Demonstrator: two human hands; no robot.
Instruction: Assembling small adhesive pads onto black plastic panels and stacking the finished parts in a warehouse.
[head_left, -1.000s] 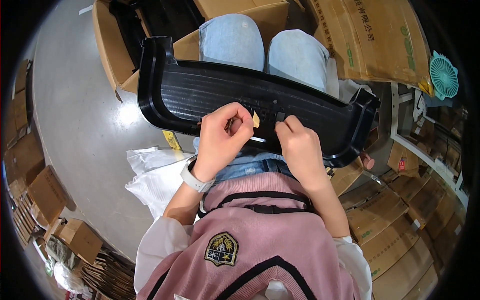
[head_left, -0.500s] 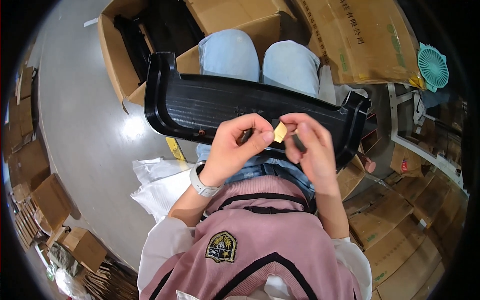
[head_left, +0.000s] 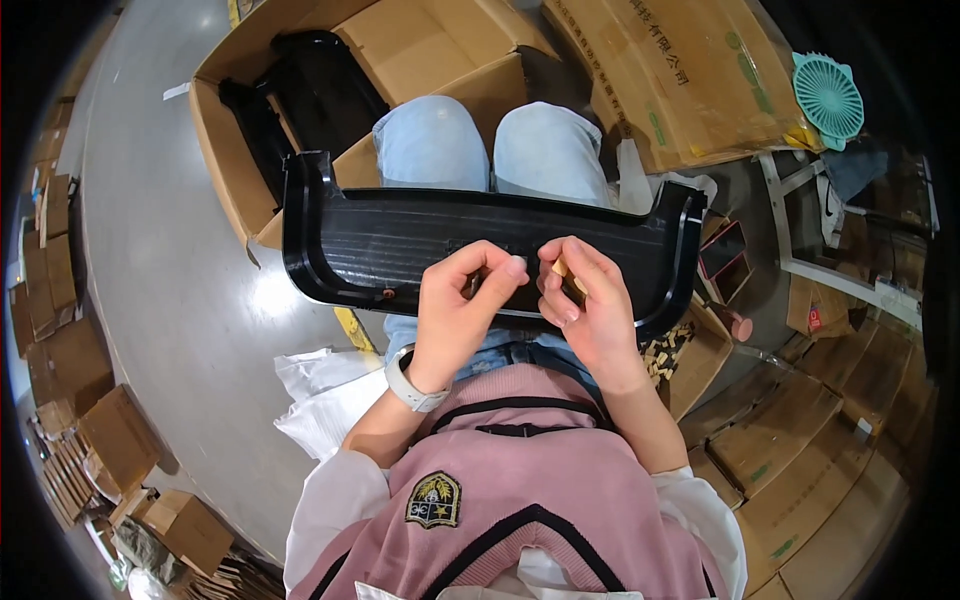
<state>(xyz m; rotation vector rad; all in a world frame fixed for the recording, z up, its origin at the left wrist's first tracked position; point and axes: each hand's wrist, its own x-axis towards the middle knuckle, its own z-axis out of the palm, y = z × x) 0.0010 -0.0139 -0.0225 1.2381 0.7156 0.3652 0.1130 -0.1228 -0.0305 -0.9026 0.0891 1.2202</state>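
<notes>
A long black plastic panel (head_left: 400, 235) with raised, curved ends lies across my lap. Above its middle, both hands are close together but apart. My right hand (head_left: 600, 310) pinches a small pale-yellow piece (head_left: 560, 268), perhaps paper or backing, mostly covered by the fingers. My left hand (head_left: 455, 310), with a pale watch on the wrist, has thumb and forefinger pressed together. Whatever is between those fingertips, if anything, is too small to make out.
An open cardboard box (head_left: 225, 150) holding more black panels (head_left: 325, 90) stands beyond my knees at left. Small tan and black bits (head_left: 665, 355) fill a box by my right hip. Stacked cartons (head_left: 780, 440) and a metal frame (head_left: 785, 220) stand right; a teal fan-like object (head_left: 828, 98) rests far right.
My hands have drawn slightly apart. The yellow piece, formerly between both hands' fingertips, is now in my right hand. The view has shifted, showing more of the box of bits.
</notes>
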